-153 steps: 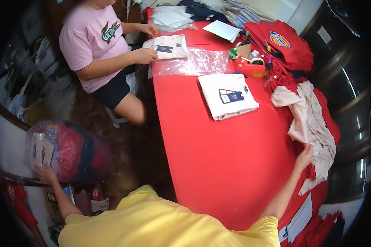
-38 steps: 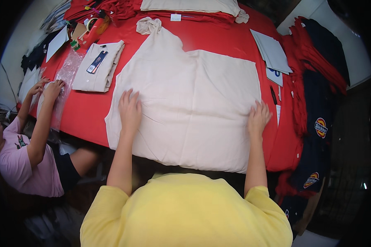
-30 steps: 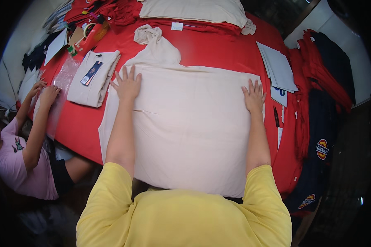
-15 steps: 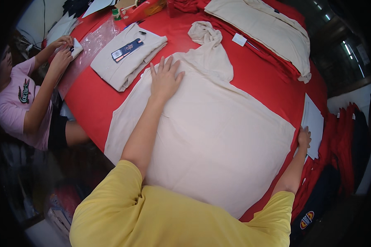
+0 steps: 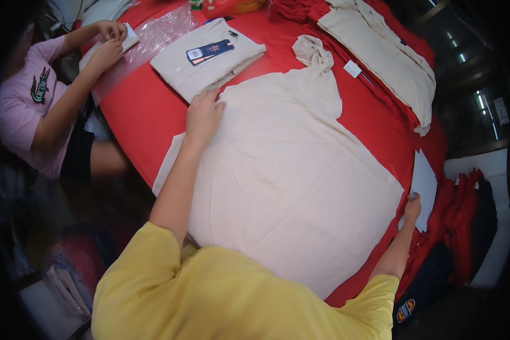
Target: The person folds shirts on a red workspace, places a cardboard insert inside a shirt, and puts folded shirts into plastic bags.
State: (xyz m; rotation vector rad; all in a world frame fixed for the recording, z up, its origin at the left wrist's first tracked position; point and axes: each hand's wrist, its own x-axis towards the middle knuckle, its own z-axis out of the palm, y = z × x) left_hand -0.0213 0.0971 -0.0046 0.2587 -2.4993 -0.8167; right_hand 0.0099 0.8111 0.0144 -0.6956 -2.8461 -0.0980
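A plain beige shirt (image 5: 289,175) lies spread on the red-covered table in front of me, one sleeve (image 5: 314,52) bunched at its far end. My left hand (image 5: 203,118) is at the shirt's far left edge, its fingers drawn together and bent on the cloth. At the right edge of the table, my right hand (image 5: 412,209) grips the near side of some white sheets (image 5: 424,184). Just beyond my left hand is a folded beige shirt (image 5: 178,65) with a dark hang tag (image 5: 209,52) on top.
Across to the left, a person in a pink shirt (image 5: 39,113) handles a small white folded item (image 5: 130,38) beside clear plastic (image 5: 164,31). Beige garments (image 5: 379,54) lie over red ones at the far right. Red and navy garments (image 5: 456,215) are piled beyond the right edge.
My left hand has come nearer and to the left, from flat with spread fingers to drawn together at the shirt's edge. My right hand stays at the sheets. The view has shifted.
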